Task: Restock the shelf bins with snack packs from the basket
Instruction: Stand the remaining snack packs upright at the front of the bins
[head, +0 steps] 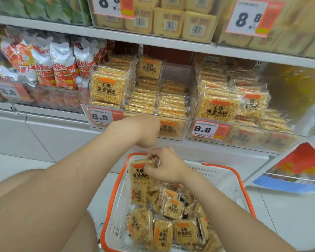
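A white basket with an orange rim [244, 190] sits low in the middle and holds several yellow puffed-rice snack packs [185, 232]. My right hand [166, 167] grips a small stack of these packs [140, 176] by its top edge, upright over the basket's far left corner. My left hand [144, 130] is bent down at the wrist just above the basket's far rim, in front of the middle clear shelf bin [178, 77]; its fingers are hidden. That bin holds rows of the same packs, with a gap at its back right.
A second clear bin [247, 131] of the same packs stands to the right. Red and white snack bags [62, 70] fill the bin to the left. Price tags reading 8.8 [102, 116] hang on the bin fronts. A red and blue sign [302, 166] leans low at the right.
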